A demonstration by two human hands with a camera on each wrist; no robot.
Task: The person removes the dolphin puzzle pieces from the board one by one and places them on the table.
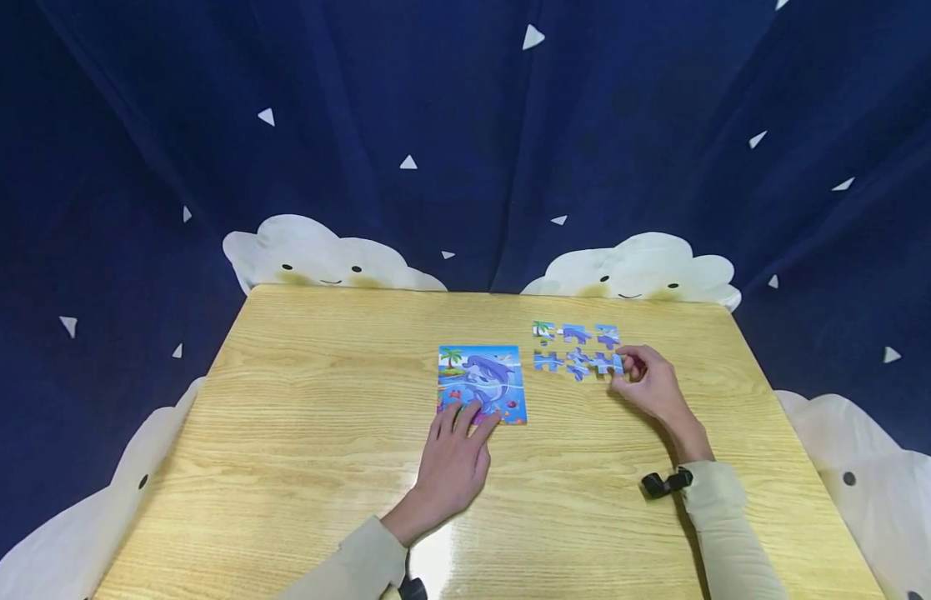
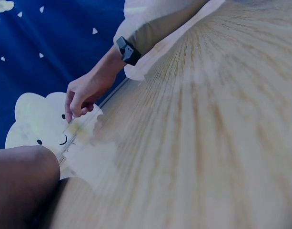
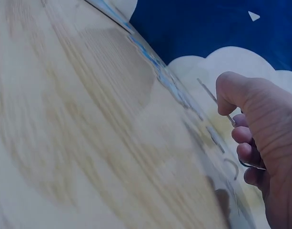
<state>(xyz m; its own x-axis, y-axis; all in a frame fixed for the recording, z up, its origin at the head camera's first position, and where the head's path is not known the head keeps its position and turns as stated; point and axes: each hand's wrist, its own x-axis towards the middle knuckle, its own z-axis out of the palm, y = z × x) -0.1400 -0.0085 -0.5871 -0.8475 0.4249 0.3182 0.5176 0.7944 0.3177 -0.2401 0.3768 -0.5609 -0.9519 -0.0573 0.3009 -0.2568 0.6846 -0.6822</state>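
A square dolphin picture (image 1: 483, 375) lies on the wooden table, and my left hand (image 1: 453, 458) rests with spread fingers over its near edge. To its right, several jigsaw pieces are laid out in two rows, the far row with a palm tree piece (image 1: 543, 330) at its left end. My right hand (image 1: 651, 383) is at the right end of the near row, beside a blue and purple jigsaw piece (image 1: 602, 363). In the right wrist view its thumb and fingers pinch a thin jigsaw piece (image 3: 210, 93), seen edge-on and tilted above the tabletop.
The wooden table (image 1: 307, 400) reaches back to a dark blue curtain (image 1: 360, 100) with white triangles and clouds. Each wrist wears a black strap with a small device, the right one (image 1: 666, 483) just below the sleeve cuff.
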